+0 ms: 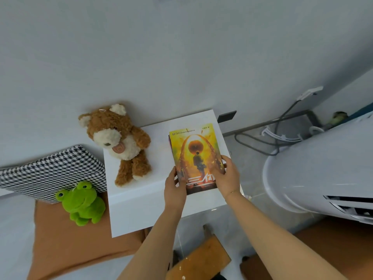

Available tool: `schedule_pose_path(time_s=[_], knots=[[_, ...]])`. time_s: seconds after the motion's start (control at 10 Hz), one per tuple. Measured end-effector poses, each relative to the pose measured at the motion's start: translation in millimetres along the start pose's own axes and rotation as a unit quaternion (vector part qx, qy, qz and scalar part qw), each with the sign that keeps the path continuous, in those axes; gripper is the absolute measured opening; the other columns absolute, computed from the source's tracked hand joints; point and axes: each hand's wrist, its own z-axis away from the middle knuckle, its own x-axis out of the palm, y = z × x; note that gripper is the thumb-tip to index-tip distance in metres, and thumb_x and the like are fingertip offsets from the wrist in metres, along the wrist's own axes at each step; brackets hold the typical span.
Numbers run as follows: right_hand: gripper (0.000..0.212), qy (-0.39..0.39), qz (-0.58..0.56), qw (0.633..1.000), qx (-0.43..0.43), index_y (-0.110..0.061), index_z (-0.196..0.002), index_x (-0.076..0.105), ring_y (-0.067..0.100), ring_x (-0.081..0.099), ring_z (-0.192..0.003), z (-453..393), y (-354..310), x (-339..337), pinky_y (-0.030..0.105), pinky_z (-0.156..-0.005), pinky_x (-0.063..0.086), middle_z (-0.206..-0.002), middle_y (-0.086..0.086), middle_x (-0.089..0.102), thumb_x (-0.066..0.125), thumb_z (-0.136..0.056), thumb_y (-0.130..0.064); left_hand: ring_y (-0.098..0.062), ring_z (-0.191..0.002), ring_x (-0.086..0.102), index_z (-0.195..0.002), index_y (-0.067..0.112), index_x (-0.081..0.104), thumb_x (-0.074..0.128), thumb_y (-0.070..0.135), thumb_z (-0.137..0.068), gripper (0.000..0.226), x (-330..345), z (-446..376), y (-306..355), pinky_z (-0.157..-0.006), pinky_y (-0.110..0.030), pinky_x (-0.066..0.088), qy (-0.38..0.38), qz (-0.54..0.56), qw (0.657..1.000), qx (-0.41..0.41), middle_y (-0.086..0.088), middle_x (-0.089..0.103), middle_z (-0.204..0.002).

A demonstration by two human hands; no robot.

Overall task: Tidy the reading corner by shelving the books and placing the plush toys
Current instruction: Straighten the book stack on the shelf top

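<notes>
A book with a yellow and orange cover [196,150] tops a small stack on the white cabinet top [153,190]. My left hand [174,187] grips the stack's near left edge, and my right hand [227,172] holds its right edge with the thumb on the cover. A brown teddy bear [121,142] sits on the cabinet's left part, leaning against the wall. Down to the left, a green plush frog [81,203] sits on an orange cushion [66,245].
A black-and-white houndstooth pillow [46,172] leans behind the frog. A large white rounded appliance [323,168] stands close on the right, with a grey cable [260,146] on the floor behind it. A wooden board [199,261] lies below the cabinet.
</notes>
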Motion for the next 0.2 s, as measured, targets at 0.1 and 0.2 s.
schedule_pose_path(time_s=[0.1,0.2], knots=[[0.050,-0.007,-0.062,0.998,0.025,-0.020,-0.123,0.053,0.022,0.061,-0.104,14,-1,-5,0.041,-0.089,0.053,-0.116,0.002,0.060,0.064,-0.082,-0.048,-0.019,-0.119,0.054,-0.142,0.017,0.044,0.043,0.018,-0.102,0.040,-8,13,-2,-0.099,-0.031,0.045,-0.044,0.057,0.997,-0.028,0.002,0.053,-0.136],[0.041,0.009,-0.104,0.994,0.022,-0.014,-0.130,0.049,0.017,0.052,-0.113,38,9,-6,0.030,-0.095,0.045,-0.126,0.003,0.055,0.060,-0.092,-0.025,-0.018,-0.125,0.048,-0.141,0.018,0.045,0.046,0.019,-0.101,0.040,-21,31,-15,-0.103,-0.034,0.040,-0.076,0.060,0.994,-0.049,0.004,0.051,-0.134]])
